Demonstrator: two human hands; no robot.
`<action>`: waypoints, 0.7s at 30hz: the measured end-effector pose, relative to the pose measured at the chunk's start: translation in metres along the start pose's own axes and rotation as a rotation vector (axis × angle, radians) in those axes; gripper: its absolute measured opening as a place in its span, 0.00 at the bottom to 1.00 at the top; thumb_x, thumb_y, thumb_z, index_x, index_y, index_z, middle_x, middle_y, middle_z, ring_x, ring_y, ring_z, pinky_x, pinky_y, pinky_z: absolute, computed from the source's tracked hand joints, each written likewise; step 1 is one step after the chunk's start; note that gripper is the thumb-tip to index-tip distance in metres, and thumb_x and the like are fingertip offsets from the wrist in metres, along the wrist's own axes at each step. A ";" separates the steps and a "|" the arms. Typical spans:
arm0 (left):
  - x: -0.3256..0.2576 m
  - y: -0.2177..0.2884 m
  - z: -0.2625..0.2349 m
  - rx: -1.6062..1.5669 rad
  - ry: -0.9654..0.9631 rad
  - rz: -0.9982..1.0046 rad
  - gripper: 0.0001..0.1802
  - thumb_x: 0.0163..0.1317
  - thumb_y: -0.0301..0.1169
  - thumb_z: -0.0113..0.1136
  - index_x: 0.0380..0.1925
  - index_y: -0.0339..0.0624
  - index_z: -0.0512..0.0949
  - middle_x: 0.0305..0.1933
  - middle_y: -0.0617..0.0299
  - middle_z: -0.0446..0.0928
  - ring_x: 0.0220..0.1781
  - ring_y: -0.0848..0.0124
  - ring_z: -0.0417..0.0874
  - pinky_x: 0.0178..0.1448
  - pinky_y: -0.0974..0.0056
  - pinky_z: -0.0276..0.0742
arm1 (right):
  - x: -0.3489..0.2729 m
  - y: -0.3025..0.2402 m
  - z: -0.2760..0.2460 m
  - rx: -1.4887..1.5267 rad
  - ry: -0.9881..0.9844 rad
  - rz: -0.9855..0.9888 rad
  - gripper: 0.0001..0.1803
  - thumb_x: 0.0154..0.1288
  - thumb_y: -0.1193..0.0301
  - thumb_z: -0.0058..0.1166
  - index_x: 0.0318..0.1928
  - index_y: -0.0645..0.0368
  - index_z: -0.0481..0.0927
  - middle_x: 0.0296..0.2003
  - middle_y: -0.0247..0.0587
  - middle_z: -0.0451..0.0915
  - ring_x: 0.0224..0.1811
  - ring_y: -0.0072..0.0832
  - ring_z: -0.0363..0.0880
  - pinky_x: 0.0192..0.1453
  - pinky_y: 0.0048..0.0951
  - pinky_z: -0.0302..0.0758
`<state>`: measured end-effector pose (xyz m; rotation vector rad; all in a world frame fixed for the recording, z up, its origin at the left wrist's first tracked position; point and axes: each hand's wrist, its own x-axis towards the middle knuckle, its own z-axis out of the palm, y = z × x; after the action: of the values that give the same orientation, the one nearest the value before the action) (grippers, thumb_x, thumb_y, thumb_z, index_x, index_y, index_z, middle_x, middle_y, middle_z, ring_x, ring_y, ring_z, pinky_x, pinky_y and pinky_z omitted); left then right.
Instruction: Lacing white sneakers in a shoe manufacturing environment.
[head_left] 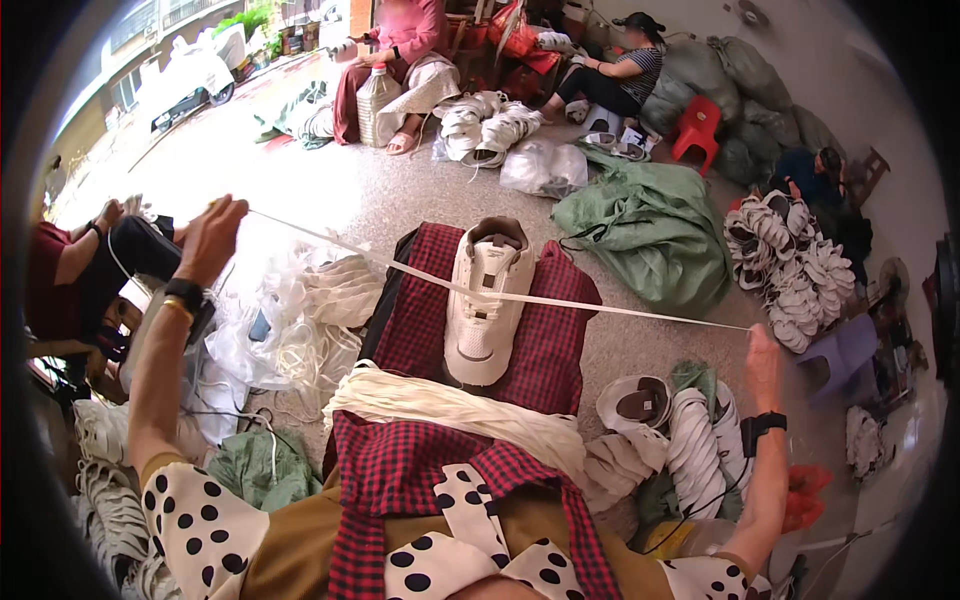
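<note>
A cream-white sneaker [478, 350] rests on my lap, on a red and black checked apron [545, 350], its toe toward me. One flat white shoelace [620, 309] runs across the sneaker's lacing area and is pulled taut to both sides. My left hand [212, 243], raised far out at the left, is closed on one end of the lace. Out at the right, my right hand [763, 370] is closed on the other end. Whether the lace passes through eyelets is too small to tell. Across my lap, nearer me, lies a bundle of off-white laces [450, 408].
Plastic bags with laces [325, 295] lie left of my lap. White shoes [630, 440] are piled at right, before a green sack [650, 235]. A person [70, 260] sits close at left; others sit farther back. A red stool [697, 132] stands near stacked sacks [745, 75].
</note>
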<state>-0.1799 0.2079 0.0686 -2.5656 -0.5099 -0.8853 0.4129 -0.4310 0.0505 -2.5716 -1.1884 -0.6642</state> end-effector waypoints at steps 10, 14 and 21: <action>-0.056 -0.053 -0.057 0.458 0.318 -0.232 0.07 0.68 0.25 0.53 0.43 0.40 0.79 0.44 0.55 0.75 0.45 0.55 0.78 0.49 0.54 0.76 | -0.012 -0.041 -0.008 -0.093 0.874 0.147 0.12 0.71 0.75 0.44 0.46 0.61 0.81 0.33 0.47 0.79 0.39 0.44 0.79 0.48 0.40 0.75; -0.063 -0.026 -0.027 0.211 0.434 -0.377 0.09 0.66 0.23 0.55 0.44 0.42 0.82 0.39 0.55 0.76 0.44 0.56 0.79 0.53 0.54 0.75 | -0.023 -0.084 0.058 0.572 0.843 0.381 0.15 0.70 0.74 0.46 0.51 0.61 0.83 0.46 0.43 0.83 0.49 0.33 0.82 0.53 0.36 0.77; 0.026 0.124 0.046 -0.804 0.332 -0.587 0.10 0.70 0.25 0.56 0.47 0.38 0.83 0.37 0.64 0.83 0.35 0.79 0.81 0.36 0.72 0.77 | 0.028 -0.292 0.086 1.215 0.133 -0.032 0.05 0.67 0.75 0.56 0.40 0.62 0.82 0.32 0.36 0.86 0.32 0.19 0.84 0.38 0.23 0.80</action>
<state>-0.0816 0.1278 0.0230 -2.8583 -0.9829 -2.0267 0.2319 -0.1914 -0.0046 -1.4565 -1.0764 -0.0252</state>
